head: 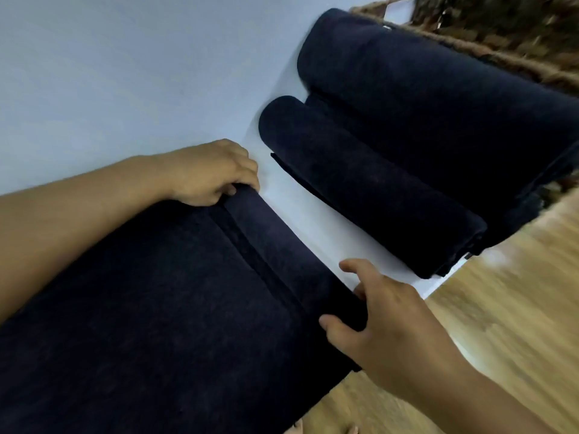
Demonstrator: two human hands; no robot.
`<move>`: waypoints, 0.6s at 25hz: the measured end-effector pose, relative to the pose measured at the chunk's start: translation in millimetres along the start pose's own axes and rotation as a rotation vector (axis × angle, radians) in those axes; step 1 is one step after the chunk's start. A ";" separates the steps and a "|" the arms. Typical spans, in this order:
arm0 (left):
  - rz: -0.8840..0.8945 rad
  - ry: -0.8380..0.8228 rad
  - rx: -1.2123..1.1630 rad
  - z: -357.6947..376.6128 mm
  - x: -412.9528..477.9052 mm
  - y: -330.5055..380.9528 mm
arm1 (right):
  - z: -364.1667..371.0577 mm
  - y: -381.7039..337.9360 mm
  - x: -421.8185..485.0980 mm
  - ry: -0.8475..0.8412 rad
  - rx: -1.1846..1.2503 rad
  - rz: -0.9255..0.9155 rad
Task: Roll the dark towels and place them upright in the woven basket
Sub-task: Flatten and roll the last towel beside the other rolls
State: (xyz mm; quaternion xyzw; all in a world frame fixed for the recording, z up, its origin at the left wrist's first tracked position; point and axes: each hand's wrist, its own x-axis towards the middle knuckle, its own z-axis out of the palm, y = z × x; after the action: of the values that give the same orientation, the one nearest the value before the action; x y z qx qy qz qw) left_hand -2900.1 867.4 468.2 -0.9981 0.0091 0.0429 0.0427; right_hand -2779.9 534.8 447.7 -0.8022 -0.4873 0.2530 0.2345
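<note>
A dark navy towel lies spread on the white table, its far edge turned into a thin roll. My left hand grips the left end of that roll with curled fingers. At the right end, my right hand pinches the roll between thumb and fingers. Beyond it lies a finished rolled dark towel. A thicker dark roll lies behind that one, against the woven basket at the top right.
The table's right edge runs diagonally past my right hand, with a wooden floor below it. The basket is blurred and only partly in view. Bare white tabletop stretches across the upper left.
</note>
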 end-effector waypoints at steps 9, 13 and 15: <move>-0.127 0.505 0.064 40.1 3.3 20.1 | -2.1 15.2 6.0 0.256 -0.250 -0.216; -0.203 0.560 0.060 49.9 -24.6 28.9 | -0.3 17.8 5.9 0.326 -0.490 -0.436; -0.211 0.543 0.056 49.5 -37.7 30.2 | 1.5 18.0 5.1 0.343 -0.617 -0.560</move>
State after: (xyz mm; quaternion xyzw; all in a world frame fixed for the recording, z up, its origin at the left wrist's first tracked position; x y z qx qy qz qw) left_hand -2942.6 842.2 419.8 -0.9669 -0.0822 -0.2309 0.0704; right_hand -2766.9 532.1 434.5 -0.7021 -0.6923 -0.1142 0.1212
